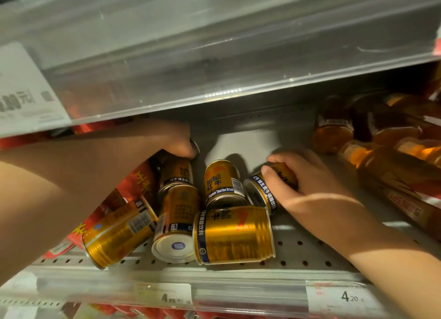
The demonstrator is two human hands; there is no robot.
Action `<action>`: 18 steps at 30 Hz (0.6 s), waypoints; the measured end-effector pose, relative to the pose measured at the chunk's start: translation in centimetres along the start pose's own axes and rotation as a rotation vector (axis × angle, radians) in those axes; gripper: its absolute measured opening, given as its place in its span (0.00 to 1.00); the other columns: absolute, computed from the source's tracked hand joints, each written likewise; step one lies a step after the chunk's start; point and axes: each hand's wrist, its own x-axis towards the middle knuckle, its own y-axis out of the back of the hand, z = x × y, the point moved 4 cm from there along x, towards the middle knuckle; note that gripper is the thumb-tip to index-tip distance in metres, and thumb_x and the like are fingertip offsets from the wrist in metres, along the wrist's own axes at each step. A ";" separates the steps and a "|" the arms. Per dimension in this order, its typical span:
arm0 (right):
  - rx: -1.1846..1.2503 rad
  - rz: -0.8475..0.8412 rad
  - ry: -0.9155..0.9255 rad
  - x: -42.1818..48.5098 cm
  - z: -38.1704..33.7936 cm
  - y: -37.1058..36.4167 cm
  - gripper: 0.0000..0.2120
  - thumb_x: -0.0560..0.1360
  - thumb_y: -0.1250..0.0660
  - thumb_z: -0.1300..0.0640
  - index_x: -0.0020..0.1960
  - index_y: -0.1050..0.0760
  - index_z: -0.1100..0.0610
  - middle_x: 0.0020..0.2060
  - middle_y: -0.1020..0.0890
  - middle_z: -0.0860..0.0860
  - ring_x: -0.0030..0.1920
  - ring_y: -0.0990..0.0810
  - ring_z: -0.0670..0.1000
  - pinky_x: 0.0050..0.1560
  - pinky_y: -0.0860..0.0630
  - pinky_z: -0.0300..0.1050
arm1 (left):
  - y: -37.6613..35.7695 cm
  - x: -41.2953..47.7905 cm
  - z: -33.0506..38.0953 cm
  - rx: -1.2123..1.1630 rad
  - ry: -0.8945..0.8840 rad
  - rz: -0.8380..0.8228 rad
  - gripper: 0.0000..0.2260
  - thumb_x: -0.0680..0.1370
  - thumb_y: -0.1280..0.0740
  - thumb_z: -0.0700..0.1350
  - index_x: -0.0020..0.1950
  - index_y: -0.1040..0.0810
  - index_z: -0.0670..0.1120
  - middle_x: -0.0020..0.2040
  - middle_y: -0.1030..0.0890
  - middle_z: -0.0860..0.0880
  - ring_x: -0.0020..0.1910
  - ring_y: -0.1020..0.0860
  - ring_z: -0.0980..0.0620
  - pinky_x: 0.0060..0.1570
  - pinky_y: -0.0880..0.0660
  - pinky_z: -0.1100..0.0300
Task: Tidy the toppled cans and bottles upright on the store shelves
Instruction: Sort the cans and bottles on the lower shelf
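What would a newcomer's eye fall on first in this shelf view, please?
The heap of gold cans toppled in the middle of the shelf draws the eye first. The right hand grips one tipped can at the heap's right edge, while the left hand holds the top of a back-left can. Amber bottles lie toppled to the right.

Retail shop, drinks aisle. Perforated metal shelf [298, 252] fronted by a clear plastic price rail [238, 292]. Carries a printed price tag [343, 297] reading 4.20; larger tag [26, 92] hangs on the shelf edge above. Stocked in bulk: many identical gold cans [233, 235], amber bottles [334, 132] to the right, red packs [140, 182] to the left.
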 end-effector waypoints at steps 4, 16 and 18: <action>0.003 0.050 0.023 -0.1 0.0 0.3 0.15 0.76 0.41 0.36 0.59 0.27 0.39 0.53 0.28 0.39 0.50 0.28 0.37 0.49 0.32 0.26 | 0.5 -0.6 1.0 -0.044 -0.127 -0.004 0.17 0.80 0.32 0.53 0.67 0.23 0.47 0.64 0.22 0.47 0.56 0.22 0.47 0.48 0.26 0.58; -0.001 0.076 0.018 0.0 -0.9 1.7 0.17 0.77 0.43 0.41 0.57 0.23 0.48 0.51 0.24 0.46 0.52 0.26 0.45 0.49 0.35 0.27 | -0.2 -0.8 1.9 0.047 -0.137 0.040 0.19 0.80 0.35 0.58 0.68 0.26 0.52 0.62 0.25 0.47 0.55 0.24 0.47 0.52 0.24 0.52; 0.006 0.065 0.010 0.0 -1.0 1.7 0.17 0.77 0.43 0.40 0.57 0.23 0.47 0.51 0.24 0.46 0.52 0.26 0.45 0.49 0.34 0.28 | -0.3 -0.7 1.8 0.037 -0.139 0.045 0.21 0.80 0.35 0.60 0.70 0.28 0.53 0.65 0.27 0.48 0.56 0.26 0.48 0.52 0.25 0.53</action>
